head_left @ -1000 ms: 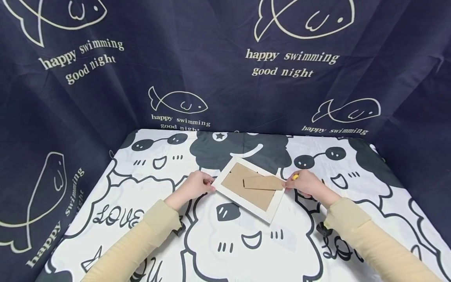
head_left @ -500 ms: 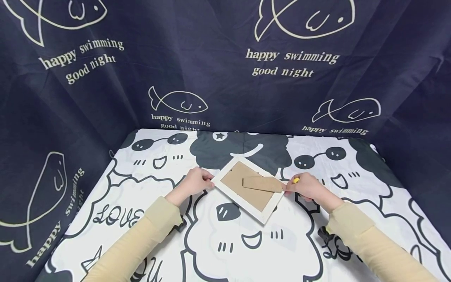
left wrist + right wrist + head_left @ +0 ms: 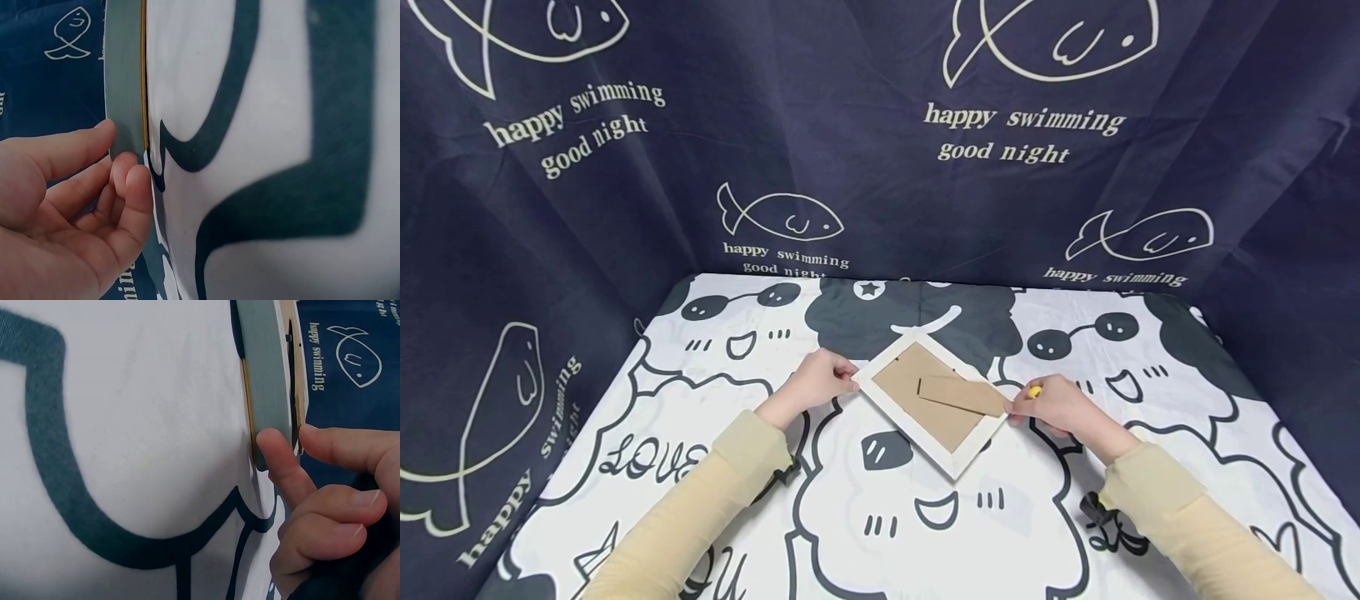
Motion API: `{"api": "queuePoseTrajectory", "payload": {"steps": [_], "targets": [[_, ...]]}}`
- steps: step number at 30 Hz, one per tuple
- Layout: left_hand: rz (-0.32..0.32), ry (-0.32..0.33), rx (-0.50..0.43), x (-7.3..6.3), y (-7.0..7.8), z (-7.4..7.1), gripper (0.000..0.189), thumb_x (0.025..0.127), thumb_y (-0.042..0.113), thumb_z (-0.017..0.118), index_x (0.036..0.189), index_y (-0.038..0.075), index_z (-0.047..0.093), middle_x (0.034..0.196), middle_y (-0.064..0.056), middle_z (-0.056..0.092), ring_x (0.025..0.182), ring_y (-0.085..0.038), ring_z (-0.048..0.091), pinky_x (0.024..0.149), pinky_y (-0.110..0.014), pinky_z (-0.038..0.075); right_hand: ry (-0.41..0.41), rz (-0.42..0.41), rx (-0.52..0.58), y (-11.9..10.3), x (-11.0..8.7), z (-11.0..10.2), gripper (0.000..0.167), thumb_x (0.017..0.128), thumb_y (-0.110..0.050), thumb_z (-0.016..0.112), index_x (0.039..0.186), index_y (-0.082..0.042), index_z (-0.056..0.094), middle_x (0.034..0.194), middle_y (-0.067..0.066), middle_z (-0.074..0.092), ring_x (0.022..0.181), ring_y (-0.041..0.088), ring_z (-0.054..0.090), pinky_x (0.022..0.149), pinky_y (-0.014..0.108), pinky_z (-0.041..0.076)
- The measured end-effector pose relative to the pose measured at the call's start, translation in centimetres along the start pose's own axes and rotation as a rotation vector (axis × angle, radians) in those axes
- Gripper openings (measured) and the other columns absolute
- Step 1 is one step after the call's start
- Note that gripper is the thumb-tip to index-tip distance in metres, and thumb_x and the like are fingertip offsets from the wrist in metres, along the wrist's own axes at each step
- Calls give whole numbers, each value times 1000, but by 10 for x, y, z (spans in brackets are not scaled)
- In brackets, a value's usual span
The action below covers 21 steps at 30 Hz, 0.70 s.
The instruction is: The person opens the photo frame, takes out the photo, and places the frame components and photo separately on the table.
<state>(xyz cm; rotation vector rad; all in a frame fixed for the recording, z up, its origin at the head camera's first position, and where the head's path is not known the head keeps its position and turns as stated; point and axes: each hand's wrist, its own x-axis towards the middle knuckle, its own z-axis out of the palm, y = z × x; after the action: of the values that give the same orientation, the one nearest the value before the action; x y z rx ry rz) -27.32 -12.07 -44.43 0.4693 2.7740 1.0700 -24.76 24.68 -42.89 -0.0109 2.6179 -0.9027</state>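
Observation:
A white picture frame point(image 3: 934, 439) lies back side up over the sheet, turned so its corners point away, near and sideways. Its brown backing board point(image 3: 917, 375) carries a brown stand leg point(image 3: 962, 394) slanting to the right corner. At the left corner my left hand point(image 3: 820, 382) pinches the frame; the left wrist view shows thumb and fingertips at the end of the frame's edge point(image 3: 127, 75). My right hand point(image 3: 1056, 406) pinches the right corner, one fingertip at the edge point(image 3: 267, 381) and another at the stand leg's tip. A small yellow thing point(image 3: 1035, 391) shows at this hand.
A white sheet point(image 3: 970, 550) with black cartoon sheep and lettering covers the table. Dark blue curtains point(image 3: 880, 167) with fish prints stand behind and along both sides. Black wrist gear point(image 3: 1097, 506) shows below the right sleeve.
The frame has turned a little clockwise: its right corner has come nearer, its near corner has shifted left. My right hand has moved slightly nearer with it; both hands keep their hold.

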Motion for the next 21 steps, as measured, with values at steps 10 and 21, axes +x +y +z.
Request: {"api": "queuePoseTrajectory", "payload": {"steps": [10, 21], "targets": [[-12, -7, 12, 7, 0, 0, 22, 79, 9, 74, 100, 1, 72, 70, 1, 63, 63, -10, 51, 56, -21, 40, 6, -13, 3, -1, -6, 2, 23, 81, -28, 70, 82, -6, 66, 59, 0, 65, 31, 3, 30, 36, 21, 28], [7, -6, 2, 11, 5, -2, 22, 79, 6, 73, 100, 0, 72, 70, 0, 62, 61, -9, 49, 56, -21, 38, -6, -33, 43, 1, -12, 3, 21, 80, -25, 71, 82, -5, 69, 59, 0, 66, 30, 2, 28, 35, 21, 26]]}}
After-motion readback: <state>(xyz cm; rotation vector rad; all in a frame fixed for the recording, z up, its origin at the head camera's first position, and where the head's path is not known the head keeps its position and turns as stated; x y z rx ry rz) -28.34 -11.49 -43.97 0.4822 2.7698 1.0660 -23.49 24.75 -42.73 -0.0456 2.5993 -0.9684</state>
